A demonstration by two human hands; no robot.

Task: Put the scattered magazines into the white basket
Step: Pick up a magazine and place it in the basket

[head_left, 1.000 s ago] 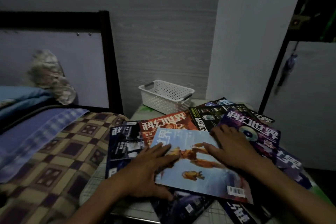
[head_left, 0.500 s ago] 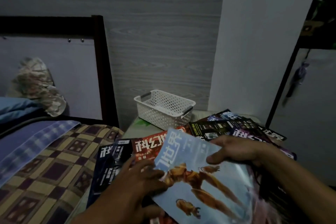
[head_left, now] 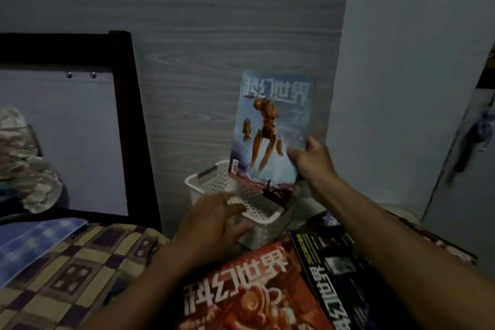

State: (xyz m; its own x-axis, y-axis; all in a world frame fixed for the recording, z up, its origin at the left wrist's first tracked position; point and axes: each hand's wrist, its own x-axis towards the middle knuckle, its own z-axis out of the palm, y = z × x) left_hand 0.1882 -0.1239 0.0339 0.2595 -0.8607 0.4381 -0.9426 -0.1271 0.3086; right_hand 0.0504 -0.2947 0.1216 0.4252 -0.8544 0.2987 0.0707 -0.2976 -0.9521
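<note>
Blue magazine upright over the basket

At frame centre, the right hand pinches the blue magazine by its right edge, its bottom dipping into the white basket; the left hand clasps the basket's near rim. Red magazine lies bottom centre.

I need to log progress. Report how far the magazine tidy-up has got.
Done: nothing visibly lies in the white basket yet. In hand: the right hand holds the blue magazine upright, its lower edge entering the basket, which the left hand steadies. Left: the red magazine, the black magazine and others.
</note>
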